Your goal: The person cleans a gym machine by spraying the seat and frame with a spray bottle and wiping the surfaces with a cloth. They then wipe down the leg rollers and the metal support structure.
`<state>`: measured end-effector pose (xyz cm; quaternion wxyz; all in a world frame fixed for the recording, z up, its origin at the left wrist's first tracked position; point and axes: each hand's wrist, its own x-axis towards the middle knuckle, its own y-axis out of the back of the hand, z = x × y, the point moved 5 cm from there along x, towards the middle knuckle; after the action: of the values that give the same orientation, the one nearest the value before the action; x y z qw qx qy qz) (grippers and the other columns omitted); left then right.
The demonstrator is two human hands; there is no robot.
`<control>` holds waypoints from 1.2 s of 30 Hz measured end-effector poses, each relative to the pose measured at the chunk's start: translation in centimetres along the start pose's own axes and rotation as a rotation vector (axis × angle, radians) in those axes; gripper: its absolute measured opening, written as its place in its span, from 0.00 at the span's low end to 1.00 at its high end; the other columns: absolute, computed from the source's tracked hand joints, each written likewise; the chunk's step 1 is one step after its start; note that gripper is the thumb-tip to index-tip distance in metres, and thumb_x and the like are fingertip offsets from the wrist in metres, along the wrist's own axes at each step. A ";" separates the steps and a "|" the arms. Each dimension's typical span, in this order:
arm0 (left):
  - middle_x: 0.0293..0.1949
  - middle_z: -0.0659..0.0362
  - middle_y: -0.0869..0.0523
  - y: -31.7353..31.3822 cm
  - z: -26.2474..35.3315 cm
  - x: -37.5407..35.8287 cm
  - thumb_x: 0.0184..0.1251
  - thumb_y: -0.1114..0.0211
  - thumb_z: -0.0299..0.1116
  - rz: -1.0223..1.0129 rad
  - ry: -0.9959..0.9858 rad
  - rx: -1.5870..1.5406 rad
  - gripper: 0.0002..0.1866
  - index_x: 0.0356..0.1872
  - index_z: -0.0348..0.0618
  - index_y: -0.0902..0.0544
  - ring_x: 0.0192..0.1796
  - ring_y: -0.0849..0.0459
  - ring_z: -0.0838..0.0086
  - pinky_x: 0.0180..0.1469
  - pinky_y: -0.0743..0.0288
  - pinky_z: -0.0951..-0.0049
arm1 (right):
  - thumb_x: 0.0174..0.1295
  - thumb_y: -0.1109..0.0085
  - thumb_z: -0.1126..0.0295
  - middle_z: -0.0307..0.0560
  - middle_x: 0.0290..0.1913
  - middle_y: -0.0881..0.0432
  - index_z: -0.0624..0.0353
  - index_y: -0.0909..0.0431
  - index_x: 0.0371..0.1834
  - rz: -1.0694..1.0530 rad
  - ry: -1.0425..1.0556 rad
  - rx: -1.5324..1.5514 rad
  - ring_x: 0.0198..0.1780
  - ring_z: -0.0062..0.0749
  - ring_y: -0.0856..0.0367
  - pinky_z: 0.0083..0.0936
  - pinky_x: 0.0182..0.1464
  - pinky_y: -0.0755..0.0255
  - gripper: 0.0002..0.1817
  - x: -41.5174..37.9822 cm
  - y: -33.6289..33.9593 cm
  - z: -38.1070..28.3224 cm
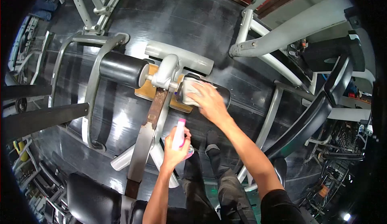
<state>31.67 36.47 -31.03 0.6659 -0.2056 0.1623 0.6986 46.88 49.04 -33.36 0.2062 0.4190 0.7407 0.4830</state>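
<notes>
My left hand (177,147) is wrapped round a spray bottle (178,134) with a white and pink top, held low in the middle of the view. Under my right hand (210,101) lies a whitish cloth (192,90), pressed onto the right black roller pad (223,95) of a gym machine. The matching left roller pad (124,69) sits across the metal bracket (166,72), untouched by either hand. Below the bracket, a long steel bar (141,149) runs down toward me. Tan plates (147,87) show behind the pads.
A black padded seat (93,197) is at the lower left. Curved grey tube frames (93,91) stand on the left. On the right, a black backrest (300,123) and thick grey beams (294,28) rise close by. Dark flooring (169,18) lies beneath.
</notes>
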 end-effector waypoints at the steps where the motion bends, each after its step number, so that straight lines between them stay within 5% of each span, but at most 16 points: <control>1: 0.31 0.61 0.16 -0.4 -0.2 0.2 0.61 0.37 0.18 -0.042 -0.002 0.033 0.09 0.42 0.38 0.20 0.33 0.17 0.80 0.38 0.23 0.77 | 0.42 0.33 0.80 0.46 0.67 0.25 0.43 0.17 0.55 0.025 -0.009 -0.045 0.72 0.50 0.31 0.45 0.74 0.36 0.32 -2.2 0.4 1.2; 8: 0.31 0.59 0.15 -1.8 -2.3 1.6 0.54 0.38 0.17 -0.010 -0.140 -0.059 0.11 0.39 0.37 0.19 0.34 0.14 0.75 0.39 0.21 0.74 | 0.38 0.33 0.82 0.44 0.67 0.24 0.39 0.16 0.55 0.089 -0.243 -0.125 0.71 0.49 0.30 0.45 0.73 0.33 0.36 -7.2 1.3 2.9; 15: 0.32 0.57 0.15 -1.7 -1.6 1.6 0.52 0.38 0.16 0.017 -0.204 0.051 0.13 0.40 0.36 0.20 0.33 0.14 0.74 0.37 0.21 0.74 | 0.50 0.40 0.76 0.45 0.68 0.25 0.41 0.17 0.54 0.121 0.032 -0.123 0.71 0.49 0.32 0.48 0.73 0.39 0.25 4.9 -3.9 -3.3; 20: 0.33 0.56 0.15 -1.6 3.1 0.2 0.52 0.37 0.15 -0.022 -0.289 0.079 0.12 0.39 0.34 0.20 0.33 0.14 0.72 0.38 0.20 0.74 | 0.47 0.35 0.75 0.43 0.68 0.26 0.40 0.17 0.55 0.055 0.075 -0.095 0.72 0.47 0.33 0.46 0.74 0.38 0.28 1.4 -1.0 -1.5; 24: 0.32 0.59 0.16 -0.4 2.6 -3.3 0.55 0.43 0.14 -0.061 -0.363 0.196 0.11 0.39 0.36 0.22 0.25 0.19 0.81 0.28 0.26 0.79 | 0.34 0.27 0.79 0.44 0.69 0.26 0.38 0.16 0.56 -0.051 -0.059 -0.096 0.73 0.46 0.32 0.46 0.74 0.35 0.38 -6.5 2.3 2.7; 28: 0.32 0.58 0.15 1.1 -1.1 -4.1 0.52 0.39 0.16 0.051 -0.121 0.129 0.11 0.38 0.36 0.20 0.28 0.16 0.79 0.32 0.22 0.75 | 0.36 0.30 0.82 0.48 0.66 0.23 0.39 0.15 0.55 0.110 -0.334 -0.052 0.70 0.49 0.28 0.45 0.71 0.32 0.36 -9.7 2.5 4.7; 32: 0.32 0.58 0.15 -0.1 -0.9 -2.0 0.52 0.41 0.15 0.006 -0.166 0.067 0.11 0.37 0.36 0.21 0.25 0.20 0.80 0.32 0.22 0.76 | 0.38 0.32 0.82 0.45 0.68 0.24 0.41 0.17 0.57 0.109 -0.133 -0.040 0.70 0.52 0.30 0.46 0.72 0.34 0.36 -2.7 -0.2 -0.5; 36: 0.35 0.57 0.14 1.0 -1.2 -1.9 0.53 0.42 0.13 0.094 -0.262 0.106 0.13 0.39 0.37 0.21 0.28 0.18 0.79 0.32 0.23 0.76 | 0.48 0.37 0.76 0.46 0.65 0.23 0.47 0.16 0.51 0.175 0.042 -0.044 0.70 0.52 0.30 0.48 0.73 0.36 0.23 4.9 -3.4 -3.9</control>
<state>30.77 34.16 -31.11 0.6580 -0.0695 0.1203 0.7401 39.87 50.34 -34.16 0.1568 0.4672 0.6947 0.5239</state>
